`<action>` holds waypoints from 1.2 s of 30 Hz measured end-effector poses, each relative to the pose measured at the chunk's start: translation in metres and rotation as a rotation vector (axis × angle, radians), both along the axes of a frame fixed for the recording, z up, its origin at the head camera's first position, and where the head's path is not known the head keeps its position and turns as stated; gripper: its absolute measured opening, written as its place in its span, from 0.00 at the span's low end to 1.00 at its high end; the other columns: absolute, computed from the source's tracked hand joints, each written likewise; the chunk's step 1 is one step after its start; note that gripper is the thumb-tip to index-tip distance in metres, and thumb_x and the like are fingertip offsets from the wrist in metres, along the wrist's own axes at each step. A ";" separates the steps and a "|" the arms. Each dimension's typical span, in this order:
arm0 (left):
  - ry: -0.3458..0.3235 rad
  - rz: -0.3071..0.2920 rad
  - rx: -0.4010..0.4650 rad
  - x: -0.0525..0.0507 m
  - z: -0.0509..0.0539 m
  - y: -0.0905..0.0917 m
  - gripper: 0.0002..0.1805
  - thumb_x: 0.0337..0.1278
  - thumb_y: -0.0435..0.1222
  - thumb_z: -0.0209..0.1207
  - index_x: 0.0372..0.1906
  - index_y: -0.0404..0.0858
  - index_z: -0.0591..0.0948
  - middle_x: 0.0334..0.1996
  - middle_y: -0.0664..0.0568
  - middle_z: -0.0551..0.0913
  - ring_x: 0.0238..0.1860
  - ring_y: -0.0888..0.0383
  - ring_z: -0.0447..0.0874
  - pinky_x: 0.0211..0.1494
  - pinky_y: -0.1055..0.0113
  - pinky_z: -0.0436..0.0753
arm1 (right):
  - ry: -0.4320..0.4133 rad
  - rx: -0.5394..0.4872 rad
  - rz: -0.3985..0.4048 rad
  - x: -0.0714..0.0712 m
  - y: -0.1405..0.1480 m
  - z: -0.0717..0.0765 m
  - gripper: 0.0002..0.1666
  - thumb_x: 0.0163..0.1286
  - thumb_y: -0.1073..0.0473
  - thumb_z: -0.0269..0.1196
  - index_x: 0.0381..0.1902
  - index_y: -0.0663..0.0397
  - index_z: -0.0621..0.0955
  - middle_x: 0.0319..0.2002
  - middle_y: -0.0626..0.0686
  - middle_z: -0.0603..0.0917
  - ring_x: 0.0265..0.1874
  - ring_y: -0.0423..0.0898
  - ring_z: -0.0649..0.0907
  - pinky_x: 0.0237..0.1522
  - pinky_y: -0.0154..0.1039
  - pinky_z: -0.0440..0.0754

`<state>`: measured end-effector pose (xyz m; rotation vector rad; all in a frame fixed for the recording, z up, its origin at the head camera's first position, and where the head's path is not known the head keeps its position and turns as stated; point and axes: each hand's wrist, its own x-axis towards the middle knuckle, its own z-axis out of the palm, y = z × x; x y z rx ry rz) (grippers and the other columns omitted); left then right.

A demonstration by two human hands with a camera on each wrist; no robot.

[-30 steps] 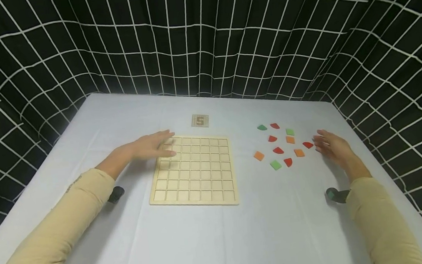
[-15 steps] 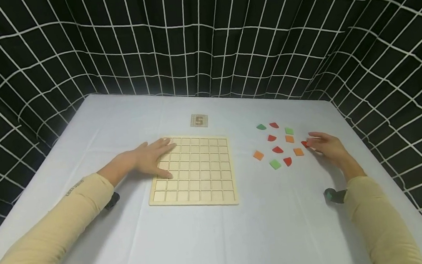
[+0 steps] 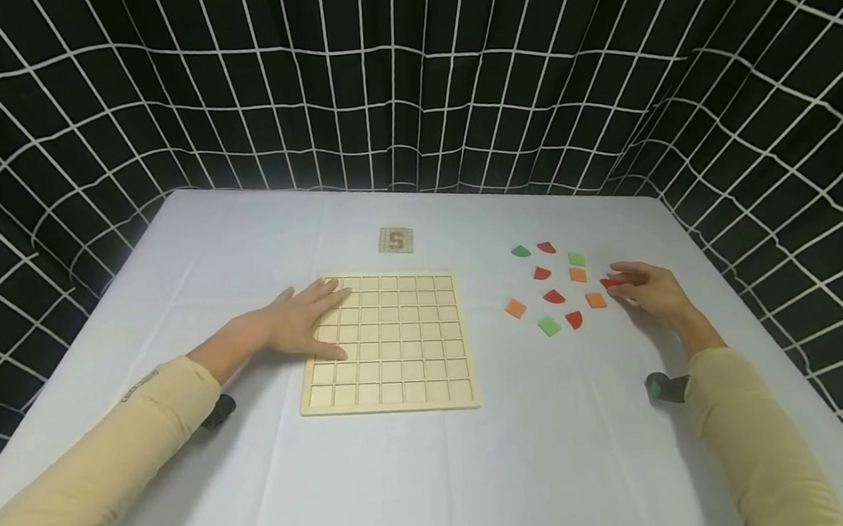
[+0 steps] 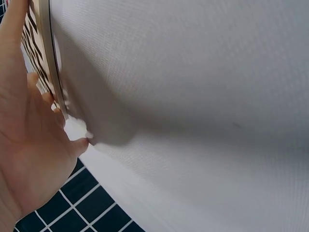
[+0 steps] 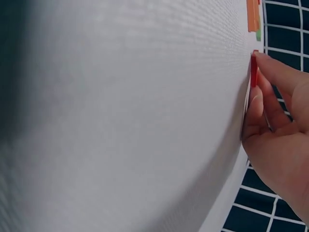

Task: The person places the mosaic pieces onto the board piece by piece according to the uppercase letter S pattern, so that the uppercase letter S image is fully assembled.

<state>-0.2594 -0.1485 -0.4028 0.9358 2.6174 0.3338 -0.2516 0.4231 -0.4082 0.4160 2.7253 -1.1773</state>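
Note:
A pale wooden grid board point(image 3: 391, 341) lies on the white table. The left hand point(image 3: 302, 319) rests with spread fingers on its left edge; in the left wrist view the left hand point(image 4: 36, 130) lies along the board's side point(image 4: 52, 58). At the right, the right hand point(image 3: 650, 291) pinches a red quarter-round piece point(image 3: 609, 282) between thumb and fingers. The right wrist view shows the right hand point(image 5: 280, 111) with the red piece point(image 5: 254, 70) at its fingertips, close to the cloth.
Left of the right hand lie several loose flat pieces: red point(image 3: 554, 296), orange point(image 3: 516, 308), light green point(image 3: 549, 325) and dark green point(image 3: 521, 251). A small square card point(image 3: 395, 240) marked with an S-like figure lies behind the board. Dark curtains with white grid lines point(image 3: 391, 90) surround the table.
The left hand has come down onto the board's left part and spread its thumb nearer the front. The right hand has moved slightly left and taken hold of the rightmost red piece.

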 end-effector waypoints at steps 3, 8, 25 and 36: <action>0.004 0.008 0.015 0.001 0.002 -0.001 0.58 0.48 0.68 0.56 0.76 0.43 0.47 0.75 0.43 0.41 0.74 0.45 0.35 0.68 0.37 0.35 | 0.019 0.036 0.010 0.003 -0.005 0.004 0.33 0.70 0.61 0.59 0.70 0.58 0.64 0.63 0.67 0.68 0.59 0.62 0.66 0.48 0.43 0.72; 0.025 0.026 0.023 0.000 0.002 -0.008 0.58 0.48 0.68 0.56 0.76 0.39 0.48 0.75 0.42 0.43 0.73 0.43 0.38 0.67 0.36 0.33 | 0.063 0.078 0.030 0.007 -0.011 0.009 0.32 0.67 0.62 0.61 0.67 0.63 0.67 0.55 0.66 0.72 0.48 0.56 0.70 0.33 0.29 0.71; 0.035 0.014 0.009 0.000 -0.004 -0.017 0.63 0.45 0.71 0.55 0.75 0.36 0.45 0.75 0.42 0.39 0.74 0.43 0.37 0.68 0.37 0.37 | -0.059 -0.046 -0.091 0.002 0.004 0.016 0.37 0.69 0.41 0.58 0.65 0.61 0.69 0.56 0.56 0.74 0.48 0.48 0.74 0.44 0.33 0.73; 0.039 0.014 -0.003 0.003 -0.009 -0.005 0.62 0.47 0.72 0.52 0.76 0.36 0.45 0.75 0.43 0.38 0.74 0.46 0.38 0.69 0.38 0.37 | -0.042 -0.106 -0.099 -0.002 -0.019 0.028 0.40 0.66 0.39 0.60 0.66 0.58 0.68 0.59 0.55 0.74 0.52 0.47 0.73 0.48 0.29 0.74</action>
